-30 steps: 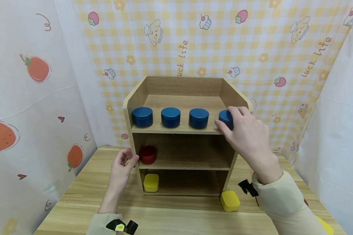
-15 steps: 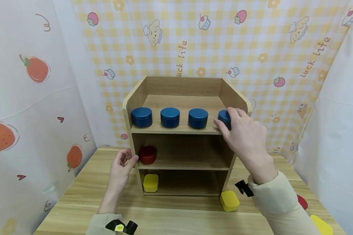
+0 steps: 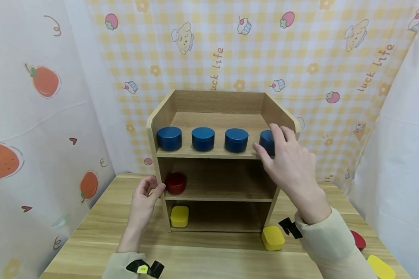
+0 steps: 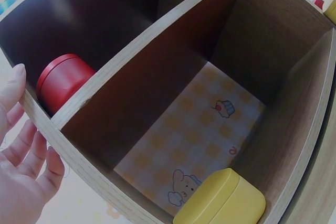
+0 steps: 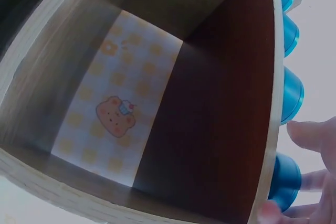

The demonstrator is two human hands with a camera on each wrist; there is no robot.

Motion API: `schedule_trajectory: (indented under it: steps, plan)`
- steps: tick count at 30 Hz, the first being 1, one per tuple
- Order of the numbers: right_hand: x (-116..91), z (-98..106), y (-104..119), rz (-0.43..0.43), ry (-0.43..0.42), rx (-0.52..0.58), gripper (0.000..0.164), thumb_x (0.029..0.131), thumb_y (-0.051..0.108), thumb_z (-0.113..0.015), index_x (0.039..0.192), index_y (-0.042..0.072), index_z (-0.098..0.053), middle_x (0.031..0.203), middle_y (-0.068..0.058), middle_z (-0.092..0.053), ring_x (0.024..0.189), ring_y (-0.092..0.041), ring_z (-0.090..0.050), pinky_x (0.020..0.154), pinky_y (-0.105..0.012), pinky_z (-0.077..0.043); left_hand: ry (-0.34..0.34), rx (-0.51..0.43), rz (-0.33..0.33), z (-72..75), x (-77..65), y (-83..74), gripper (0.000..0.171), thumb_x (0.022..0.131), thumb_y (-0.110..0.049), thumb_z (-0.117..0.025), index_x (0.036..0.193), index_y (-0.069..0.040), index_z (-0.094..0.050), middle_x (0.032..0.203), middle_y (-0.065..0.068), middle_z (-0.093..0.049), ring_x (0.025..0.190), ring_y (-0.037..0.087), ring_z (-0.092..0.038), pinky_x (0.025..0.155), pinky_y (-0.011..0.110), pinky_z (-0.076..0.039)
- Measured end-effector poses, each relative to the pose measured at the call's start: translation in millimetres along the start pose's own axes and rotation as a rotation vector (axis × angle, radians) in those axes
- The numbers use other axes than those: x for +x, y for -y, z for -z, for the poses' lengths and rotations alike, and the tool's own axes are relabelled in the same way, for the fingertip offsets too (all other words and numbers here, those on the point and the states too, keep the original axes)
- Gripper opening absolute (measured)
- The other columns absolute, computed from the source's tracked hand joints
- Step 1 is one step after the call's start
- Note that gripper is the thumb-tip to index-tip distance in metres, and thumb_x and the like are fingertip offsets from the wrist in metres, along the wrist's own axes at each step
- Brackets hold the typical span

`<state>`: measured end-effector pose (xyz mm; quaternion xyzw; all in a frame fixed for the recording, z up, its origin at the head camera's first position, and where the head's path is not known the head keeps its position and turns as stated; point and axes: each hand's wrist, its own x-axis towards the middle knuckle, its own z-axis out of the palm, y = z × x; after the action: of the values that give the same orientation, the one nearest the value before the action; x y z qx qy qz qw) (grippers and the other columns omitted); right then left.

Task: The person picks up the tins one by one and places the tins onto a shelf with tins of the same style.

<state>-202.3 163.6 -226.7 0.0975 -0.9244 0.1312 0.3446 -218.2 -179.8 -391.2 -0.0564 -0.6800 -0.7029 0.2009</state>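
Note:
My left hand holds the left side panel of a small wooden shelf unit, thumb over its front edge and fingers against the outer face. On the top board, my right hand is around the rightmost blue round tin with fingers spread. In the right wrist view, the thumb stands apart from this tin, while other fingers are beside it. Three more blue tins line the top front edge. A red round tin sits on the middle level, left. Below it is a yellow square tin.
Another yellow square tin lies on the wooden table by the shelf's lower right corner. Farther right, a red piece and a yellow piece are partly hidden by the right sleeve. A patterned curtain hangs behind.
My right thumb and fingers have spread slightly around the rightmost blue tin, which stays at about the same spot. The left hand keeps its place on the shelf's side panel.

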Motion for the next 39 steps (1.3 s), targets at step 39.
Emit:
schedule_trajectory:
  steps: [39]
  plan:
    - [-118.7,-1.4,-71.7,0.416,0.266,0.343,0.059,0.083,0.02,-0.079,0.137,0.022,-0.054,0.144,-0.003,-0.044,0.11,-0.013,-0.056,0.064,-0.014,-0.05,-0.015,-0.045,-0.026,-2.5,3.8,4.1,0.022,0.093,-0.001,-0.066,0.108,-0.003,-0.05,0.095,0.002,-0.048,0.092,0.011,-0.051,0.07,0.017,-0.047]
